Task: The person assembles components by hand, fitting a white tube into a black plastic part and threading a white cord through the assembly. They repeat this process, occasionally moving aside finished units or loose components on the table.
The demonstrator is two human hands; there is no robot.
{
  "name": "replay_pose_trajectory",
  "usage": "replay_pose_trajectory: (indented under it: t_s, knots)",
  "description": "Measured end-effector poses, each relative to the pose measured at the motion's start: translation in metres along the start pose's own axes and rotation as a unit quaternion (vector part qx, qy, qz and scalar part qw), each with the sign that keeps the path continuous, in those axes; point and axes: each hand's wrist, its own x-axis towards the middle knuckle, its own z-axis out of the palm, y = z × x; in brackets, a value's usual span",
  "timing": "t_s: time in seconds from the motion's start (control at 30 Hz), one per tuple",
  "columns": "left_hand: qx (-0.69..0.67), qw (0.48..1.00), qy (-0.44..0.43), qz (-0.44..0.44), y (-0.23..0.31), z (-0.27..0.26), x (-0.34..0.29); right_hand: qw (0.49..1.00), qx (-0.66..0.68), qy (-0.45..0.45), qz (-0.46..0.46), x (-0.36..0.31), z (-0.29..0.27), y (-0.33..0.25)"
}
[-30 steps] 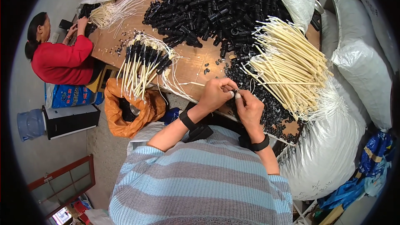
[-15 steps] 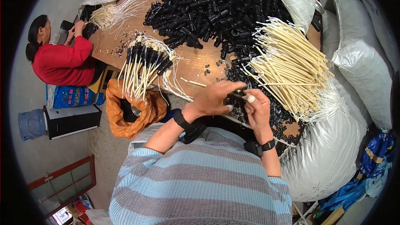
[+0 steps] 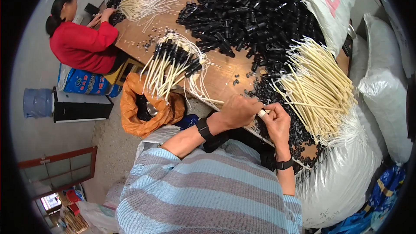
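Observation:
Above the table's near edge, my left hand (image 3: 237,112) is closed, its fingertips meeting those of my right hand (image 3: 278,125). My right thumb and fingers are pinched together, and a white wrap shows on one digit. Whatever the two hands grip between them is hidden by the fingers. A cream tube (image 3: 213,101) sticks out on the left of my left hand; I cannot tell whether it is held or lies on the table. Small black plastic pieces (image 3: 299,126) are scattered beside and beyond my right hand.
A big heap of black plastic fittings (image 3: 255,15) covers the far table. Bundled cream tubes with white cords (image 3: 323,89) lie at right. Black-ended cream tubes (image 3: 167,67) sit at left, above an orange sack (image 3: 130,106). A person in red (image 3: 84,45) works at far left. White sacks (image 3: 383,82) stand at right.
My left hand has gone from spread fingers to closed, and its fingertips now meet my right hand's. The whole view has shifted, with the table's things appearing further right and partly lower.

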Motion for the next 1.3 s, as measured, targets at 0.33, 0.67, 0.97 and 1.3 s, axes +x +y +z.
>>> replay_pose_trajectory:
  t_s: [0.33,0.67,0.97,1.3]
  knots:
    - [0.172,0.950,0.244,-0.093,-0.087,-0.078,-0.029,0.930,-0.158,0.188,-0.275,0.005,0.000,-0.028]
    - [0.040,0.968,0.211,-0.130,-0.112,-0.070,-0.015,0.945,-0.227,-0.043,-0.230,-0.007,0.013,-0.002]
    - [0.114,0.963,0.100,-0.224,-0.121,-0.029,0.026,0.885,-0.388,0.235,-0.109,-0.022,-0.071,0.023]
    - [0.021,0.989,0.120,-0.085,-0.104,-0.018,0.010,0.930,-0.295,0.142,-0.169,-0.010,-0.055,0.016]
